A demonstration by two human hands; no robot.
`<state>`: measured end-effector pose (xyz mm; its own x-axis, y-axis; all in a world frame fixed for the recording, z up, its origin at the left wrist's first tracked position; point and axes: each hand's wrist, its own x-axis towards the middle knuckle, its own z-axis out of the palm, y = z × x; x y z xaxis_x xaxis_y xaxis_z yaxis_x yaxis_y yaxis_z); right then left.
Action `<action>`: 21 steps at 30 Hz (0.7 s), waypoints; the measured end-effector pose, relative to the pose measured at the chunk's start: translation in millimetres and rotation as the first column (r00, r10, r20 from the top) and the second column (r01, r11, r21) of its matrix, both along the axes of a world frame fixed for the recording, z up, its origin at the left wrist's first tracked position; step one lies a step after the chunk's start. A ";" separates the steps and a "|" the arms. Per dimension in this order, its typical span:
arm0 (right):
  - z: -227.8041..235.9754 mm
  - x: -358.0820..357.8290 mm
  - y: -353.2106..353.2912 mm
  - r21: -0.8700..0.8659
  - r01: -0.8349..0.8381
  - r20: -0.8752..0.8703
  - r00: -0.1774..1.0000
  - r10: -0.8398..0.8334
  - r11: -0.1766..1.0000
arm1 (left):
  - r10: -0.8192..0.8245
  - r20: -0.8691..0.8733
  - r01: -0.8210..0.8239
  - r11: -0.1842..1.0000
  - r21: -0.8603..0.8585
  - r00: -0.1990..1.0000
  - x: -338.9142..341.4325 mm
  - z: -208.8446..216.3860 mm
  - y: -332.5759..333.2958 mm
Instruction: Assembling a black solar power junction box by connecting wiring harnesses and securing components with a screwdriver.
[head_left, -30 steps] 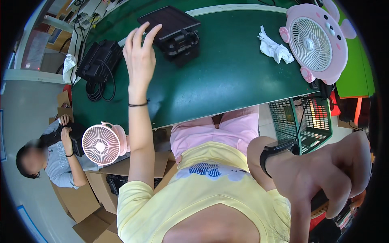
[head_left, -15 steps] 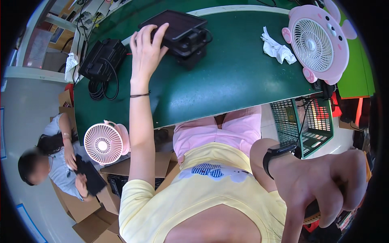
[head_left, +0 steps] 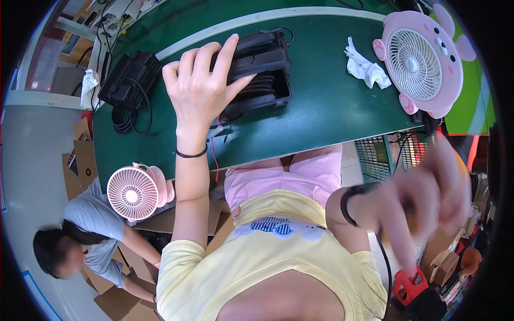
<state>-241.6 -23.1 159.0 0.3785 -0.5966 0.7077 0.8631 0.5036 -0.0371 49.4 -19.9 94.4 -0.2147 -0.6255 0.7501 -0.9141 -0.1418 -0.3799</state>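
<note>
Lying long axis crosswise, blk case [head_left: 266,63] gripped by L hand [head_left: 201,80], R hand [head_left: 420,203] unclear

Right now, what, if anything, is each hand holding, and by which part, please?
The left hand holds the open black case by its left end; right hand: too blurred to tell.

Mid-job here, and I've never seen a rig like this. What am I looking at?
There's no machine: this is a person working bare-handed, seen through a wide fisheye camera on their own head, looking down. The left hand is on an open black case with dark ribbed coils inside; the grip itself is partly hidden. The right hand, close to the camera, is too blurred to tell what it holds, if anything. Also on the green table: a black box with a coiled cable, a crumpled white cloth or tissue and a pink animal-faced fan.
</note>
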 end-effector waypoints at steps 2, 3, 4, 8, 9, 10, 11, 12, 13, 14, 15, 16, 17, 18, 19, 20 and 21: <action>-41.3 18.1 -14.9 0.044 0.405 -0.309 0.875 -0.373 0.913 | -0.028 -0.066 0.026 0.999 -0.028 0.997 0.8 0.2 0.0; -59.7 38.1 -21.6 0.056 0.649 -0.539 0.660 -0.524 0.759 | -0.055 -0.071 0.051 0.997 -0.057 0.996 0.8 1.0 -6.7; -84.7 55.7 -32.1 -0.138 0.800 -0.727 0.319 -0.609 0.584 | -0.074 -0.073 0.068 0.994 -0.088 0.995 1.9 4.6 -11.0; -173.8 77.0 -62.4 -0.620 0.541 -0.765 -0.257 -0.591 0.568 | -0.199 -0.283 0.196 0.980 -0.042 0.938 1.8 13.0 -39.9; -186.7 80.4 -62.5 -0.593 0.513 -0.793 -0.238 -0.561 0.620 | -0.145 -0.263 0.144 0.989 -0.023 0.954 5.4 8.1 -45.9; -181.9 82.9 -60.3 -0.453 0.535 -0.880 -0.140 -0.455 0.713 | -0.088 -0.241 0.089 0.996 -0.005 0.966 7.7 6.4 -51.0; -177.0 83.8 -56.7 -0.301 0.540 -0.942 -0.039 -0.334 0.786 | -0.092 -0.287 0.102 0.995 0.022 0.954 6.2 5.9 -46.9; -183.5 85.3 -57.0 -0.402 0.546 -0.899 -0.085 -0.429 0.735 | -0.149 -0.385 0.184 0.981 0.054 0.911 6.4 1.9 -43.2; -188.2 84.7 -57.9 -0.405 0.547 -0.897 -0.081 -0.435 0.733 | -0.169 -0.520 0.290 0.944 0.160 0.837 -1.9 5.9 -33.7; -193.2 83.2 -59.5 -0.484 0.537 -0.858 -0.136 -0.494 0.692 | -0.150 -0.589 0.362 0.895 0.261 0.794 -8.6 3.5 -24.0; -195.9 81.3 -60.4 -0.558 0.522 -0.814 -0.191 -0.549 0.646 | -0.095 -0.681 0.450 0.814 0.367 0.726 -12.1 -3.5 -14.3; -195.9 81.2 -57.8 -0.545 0.510 -0.821 -0.165 -0.547 0.665 | -0.123 -0.751 0.566 0.737 0.369 0.649 -10.8 -18.0 -3.1; -195.5 80.7 -55.0 -0.547 0.510 -0.819 -0.163 -0.550 0.664 | 0.022 -0.831 0.614 0.663 0.429 0.556 -16.6 -17.4 6.6; -194.4 80.6 -52.2 -0.480 0.536 -0.853 -0.104 -0.511 0.694 | 0.007 -0.839 0.601 0.695 0.396 0.545 -17.7 -22.7 11.9; -192.8 79.6 -50.1 -0.412 0.556 -0.882 -0.044 -0.470 0.722 | -0.008 -0.847 0.586 0.725 0.361 0.532 -20.2 -25.8 16.4; -192.0 79.6 -48.9 -0.434 0.556 -0.870 -0.056 -0.489 0.709 | -0.070 -0.852 0.562 0.779 0.278 0.518 -21.1 -26.1 23.2; -192.6 80.0 -47.9 -0.436 0.552 -0.870 -0.054 -0.491 0.711 | -0.144 -0.859 0.527 0.834 0.161 0.491 -20.6 -24.5 30.7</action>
